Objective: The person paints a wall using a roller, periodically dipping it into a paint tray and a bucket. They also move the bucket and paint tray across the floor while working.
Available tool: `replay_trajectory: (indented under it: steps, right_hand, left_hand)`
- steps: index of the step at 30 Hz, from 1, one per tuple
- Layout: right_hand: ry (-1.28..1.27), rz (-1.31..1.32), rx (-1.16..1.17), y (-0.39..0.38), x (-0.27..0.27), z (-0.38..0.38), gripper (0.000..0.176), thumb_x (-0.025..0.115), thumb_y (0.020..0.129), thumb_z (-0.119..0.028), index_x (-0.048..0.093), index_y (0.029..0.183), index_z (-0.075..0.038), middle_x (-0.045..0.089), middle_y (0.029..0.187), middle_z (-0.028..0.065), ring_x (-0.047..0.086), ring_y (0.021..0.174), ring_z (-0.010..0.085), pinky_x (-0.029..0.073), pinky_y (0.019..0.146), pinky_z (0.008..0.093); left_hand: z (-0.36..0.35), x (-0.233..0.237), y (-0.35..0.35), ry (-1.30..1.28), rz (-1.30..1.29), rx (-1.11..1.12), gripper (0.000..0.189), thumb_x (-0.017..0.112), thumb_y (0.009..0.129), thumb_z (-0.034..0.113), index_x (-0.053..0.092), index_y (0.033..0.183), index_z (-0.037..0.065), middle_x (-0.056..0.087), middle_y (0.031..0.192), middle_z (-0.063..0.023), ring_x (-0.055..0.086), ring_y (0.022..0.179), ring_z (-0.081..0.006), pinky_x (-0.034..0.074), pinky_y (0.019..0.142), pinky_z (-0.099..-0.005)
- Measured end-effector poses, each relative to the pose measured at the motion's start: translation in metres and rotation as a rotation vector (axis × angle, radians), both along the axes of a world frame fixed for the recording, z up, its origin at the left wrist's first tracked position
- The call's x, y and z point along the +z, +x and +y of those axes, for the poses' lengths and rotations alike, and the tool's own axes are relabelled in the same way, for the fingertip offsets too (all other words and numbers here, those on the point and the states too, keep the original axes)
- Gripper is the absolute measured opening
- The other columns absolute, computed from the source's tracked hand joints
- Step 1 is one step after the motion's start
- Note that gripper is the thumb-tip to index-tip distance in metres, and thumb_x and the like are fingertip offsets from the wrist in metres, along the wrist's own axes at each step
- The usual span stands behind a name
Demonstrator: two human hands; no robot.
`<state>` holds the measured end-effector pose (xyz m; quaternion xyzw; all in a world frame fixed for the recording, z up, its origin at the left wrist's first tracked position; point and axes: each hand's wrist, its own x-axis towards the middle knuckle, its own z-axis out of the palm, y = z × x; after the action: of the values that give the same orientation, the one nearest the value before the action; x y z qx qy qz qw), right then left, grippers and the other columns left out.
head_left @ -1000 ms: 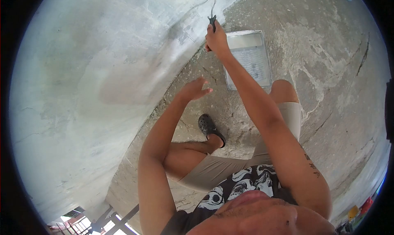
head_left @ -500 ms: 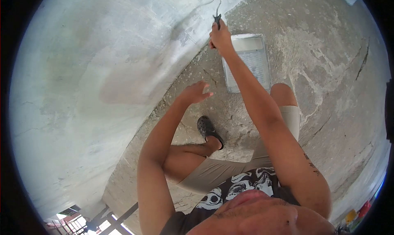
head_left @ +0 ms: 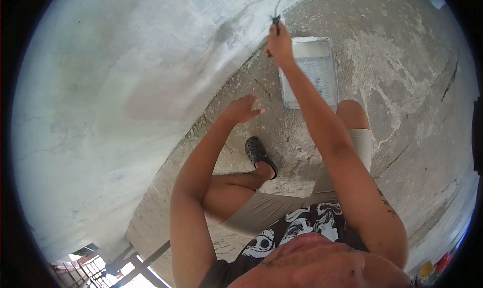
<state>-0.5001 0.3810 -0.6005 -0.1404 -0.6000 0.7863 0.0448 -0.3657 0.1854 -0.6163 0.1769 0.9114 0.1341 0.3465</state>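
Observation:
My right hand [head_left: 279,42] is closed around the black handle of a paint roller [head_left: 276,22]. The roller's wire frame reaches up to its head at the top edge, against or close to the pale wall [head_left: 126,76]; contact cannot be made out. Below and right of that hand, a paint tray [head_left: 316,79] with whitish paint lies on the floor, partly behind my right forearm. Held over the floor near the foot of the wall, my left hand [head_left: 243,109] is empty, its fingers loosely apart.
Rough, stained concrete floor [head_left: 392,92] stretches to the right, with cracks in it. My foot in a black clog [head_left: 257,152] rests below my left hand. A dark bar and a bright opening show at lower left. Colourful items [head_left: 437,268] sit at lower right.
The roller and my right hand have shifted slightly right and up in view. The tray and clog also appear a little further right and higher, as the view has moved. My left hand stays empty.

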Motion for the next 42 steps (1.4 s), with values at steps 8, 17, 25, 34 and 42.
replay_trajectory:
  steps: [8,17,25,34,42]
  right_hand:
    - [0.186,-0.105,0.043,0.078,-0.043,-0.035,0.044,0.051,0.101,-0.03,0.051,0.134,-0.001,0.056,0.064,0.0059,0.053,0.043,0.0137,0.043,0.04,0.0314]
    - [0.203,-0.017,0.085,0.086,-0.066,-0.088,0.043,0.051,0.101,-0.03,0.05,0.133,-0.002,0.056,0.063,0.005,0.053,0.047,0.0144,0.044,0.041,0.0327]
    - [0.001,-0.121,0.089,-0.021,-0.024,0.021,0.03,0.045,0.102,-0.031,0.052,0.113,-0.003,0.051,0.062,0.005,0.049,0.04,0.0139,0.044,0.035,0.0318]
    - [0.06,-0.158,0.19,0.075,-0.038,-0.056,0.035,0.047,0.102,-0.027,0.052,0.125,-0.002,0.063,0.072,0.0133,0.059,0.042,0.0199,0.048,0.039,0.0365]
    - [-0.055,-0.159,0.148,0.028,-0.046,-0.017,0.038,0.047,0.103,-0.029,0.048,0.129,-0.002,0.054,0.064,0.0055,0.051,0.042,0.0136,0.042,0.036,0.0309]
  left_hand:
    - [-0.012,-0.012,-0.004,-0.049,0.079,-0.07,0.064,0.058,0.091,0.055,0.055,0.132,0.006,0.052,0.138,-0.0178,0.054,0.124,-0.0342,0.045,0.101,-0.0462]
    - [-0.011,-0.003,-0.011,-0.289,-0.223,-0.111,0.07,0.058,0.088,0.062,0.058,0.128,0.004,0.063,0.124,-0.0199,0.059,0.117,-0.0372,0.045,0.1,-0.0449]
    - [-0.012,0.0,-0.004,-0.119,-0.255,-0.075,0.069,0.06,0.087,0.063,0.06,0.126,0.005,0.06,0.129,-0.0209,0.056,0.122,-0.0359,0.043,0.102,-0.0452]
    - [-0.011,-0.005,-0.007,-0.196,-0.288,-0.116,0.067,0.059,0.088,0.06,0.06,0.124,0.003,0.063,0.124,-0.0215,0.059,0.117,-0.0367,0.045,0.098,-0.0446]
    - [-0.014,-0.011,0.013,-0.126,-0.298,-0.14,0.065,0.056,0.089,0.061,0.063,0.12,0.004,0.066,0.118,-0.0197,0.062,0.11,-0.0368,0.047,0.094,-0.0451]
